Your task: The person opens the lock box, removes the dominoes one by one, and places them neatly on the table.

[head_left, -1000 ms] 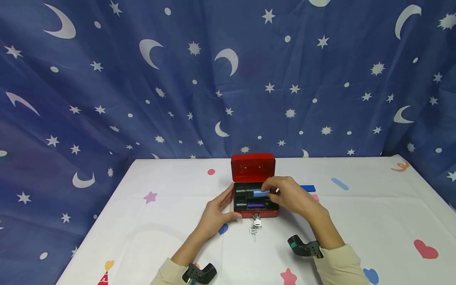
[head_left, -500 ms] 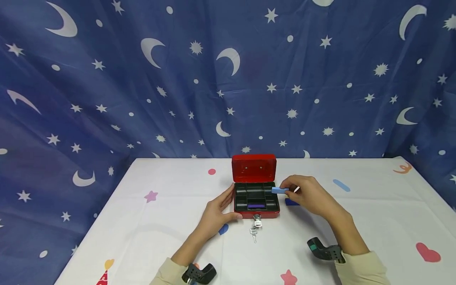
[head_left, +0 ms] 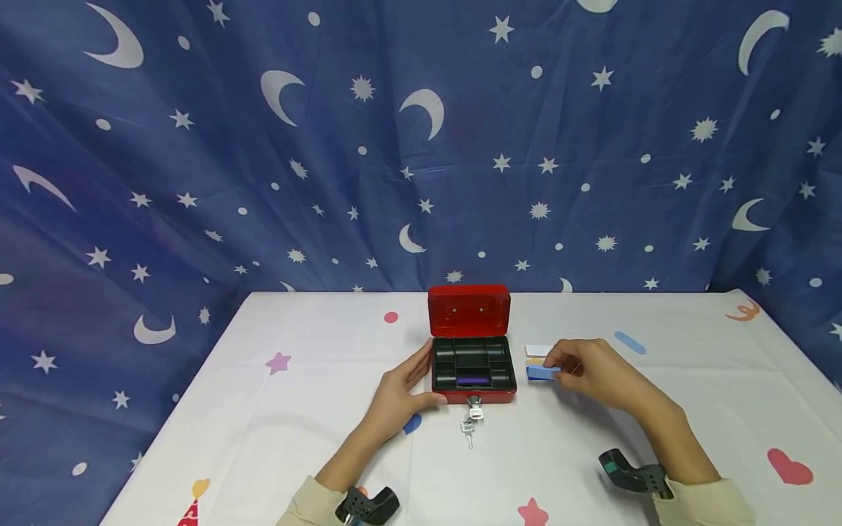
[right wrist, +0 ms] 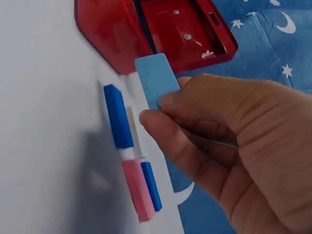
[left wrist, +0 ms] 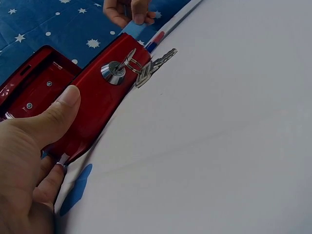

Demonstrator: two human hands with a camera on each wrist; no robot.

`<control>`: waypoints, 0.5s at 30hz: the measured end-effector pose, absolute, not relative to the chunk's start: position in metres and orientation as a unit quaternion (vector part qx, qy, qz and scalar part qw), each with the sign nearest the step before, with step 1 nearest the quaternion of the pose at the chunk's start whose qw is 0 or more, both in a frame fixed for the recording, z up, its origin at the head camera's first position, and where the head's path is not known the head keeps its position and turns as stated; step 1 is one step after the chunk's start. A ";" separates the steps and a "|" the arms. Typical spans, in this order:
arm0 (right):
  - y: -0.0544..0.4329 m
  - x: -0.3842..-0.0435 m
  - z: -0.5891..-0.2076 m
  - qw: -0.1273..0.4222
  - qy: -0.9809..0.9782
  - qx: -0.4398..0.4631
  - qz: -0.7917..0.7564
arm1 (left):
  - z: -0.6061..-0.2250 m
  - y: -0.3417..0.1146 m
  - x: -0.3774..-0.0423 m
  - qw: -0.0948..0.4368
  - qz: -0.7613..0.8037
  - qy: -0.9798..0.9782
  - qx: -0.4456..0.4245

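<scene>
A red cash box point(head_left: 482, 397) stands with its lid point(head_left: 469, 310) raised at the back, showing a black compartment tray point(head_left: 471, 351). A purple bar point(head_left: 473, 381) lies in the tray's front middle compartment. My left hand point(head_left: 397, 394) holds the box's left front corner, its thumb point(left wrist: 58, 114) on the front face and the fingers along the side. To the right of the box, my right hand point(head_left: 595, 369) pinches a light blue rectangular block point(right wrist: 155, 75) with faint marks on one end. A dark blue block point(right wrist: 118, 117) and a pink block point(right wrist: 138, 190) lie below that hand.
Keys point(head_left: 468, 427) hang from the lock at the front of the box. White point(head_left: 538, 350) and yellowish point(head_left: 534, 361) bars lie beside the right hand. Another blue block point(right wrist: 151, 185) lies against the pink one. A starry blue curtain hangs behind the table.
My right hand has carried the light blue block out of the tray, right and slightly toward me, over the pieces beside the box. My left hand stays at the box's corner.
</scene>
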State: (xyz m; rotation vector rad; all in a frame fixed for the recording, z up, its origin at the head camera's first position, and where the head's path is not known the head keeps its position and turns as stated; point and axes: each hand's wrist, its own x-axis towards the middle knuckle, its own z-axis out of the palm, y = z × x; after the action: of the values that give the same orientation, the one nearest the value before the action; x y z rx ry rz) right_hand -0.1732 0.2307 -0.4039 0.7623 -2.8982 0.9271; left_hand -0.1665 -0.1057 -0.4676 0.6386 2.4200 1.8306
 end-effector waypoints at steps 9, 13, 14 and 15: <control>0.241 -0.171 -0.413 -0.049 -0.910 0.242 0.333 | -0.469 -0.105 -0.167 0.016 0.593 0.776 0.215; 0.243 -0.172 -0.417 -0.080 -0.899 0.244 0.355 | -0.469 -0.105 -0.167 0.022 0.594 0.776 0.212; 0.243 -0.173 -0.417 -0.088 -0.897 0.244 0.358 | -0.469 -0.105 -0.167 0.022 0.594 0.776 0.211; 0.243 -0.173 -0.418 -0.095 -0.895 0.244 0.361 | -0.469 -0.105 -0.168 0.021 0.593 0.777 0.211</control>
State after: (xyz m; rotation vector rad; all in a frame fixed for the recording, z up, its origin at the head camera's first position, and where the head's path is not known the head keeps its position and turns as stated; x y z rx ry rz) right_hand -0.1731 0.2430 -0.4180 0.8181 -2.9954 1.2080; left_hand -0.1676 -0.1051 -0.4694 0.6532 2.4084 1.8394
